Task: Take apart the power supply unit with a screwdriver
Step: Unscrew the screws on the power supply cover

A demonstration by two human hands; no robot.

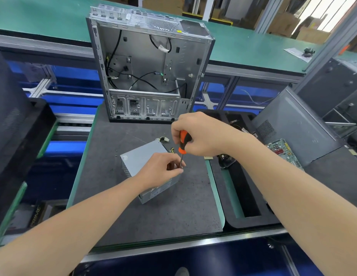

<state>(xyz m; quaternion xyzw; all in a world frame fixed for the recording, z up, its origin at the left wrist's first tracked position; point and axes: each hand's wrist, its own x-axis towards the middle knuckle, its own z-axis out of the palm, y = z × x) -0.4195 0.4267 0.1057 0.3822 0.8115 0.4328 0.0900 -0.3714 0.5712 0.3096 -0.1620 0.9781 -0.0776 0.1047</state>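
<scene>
A grey metal power supply unit point(142, 158) lies on the dark work mat point(117, 196), with a few wires and a white connector point(163, 139) at its far end. My right hand point(199, 134) grips the orange-and-black handle of a screwdriver point(182, 144), which stands nearly upright with its shaft pointing down at the unit's right edge. My left hand point(161, 170) rests on top of the unit, and its fingers pinch the lower shaft near the tip. The tip itself is hidden behind my fingers.
An empty open computer case point(149, 66) stands upright at the mat's far edge. A black tray point(245, 212) lies right of the mat, a green circuit board point(283, 150) and a grey case panel point(293, 124) beyond it. Dark equipment point(12, 120) sits at the left.
</scene>
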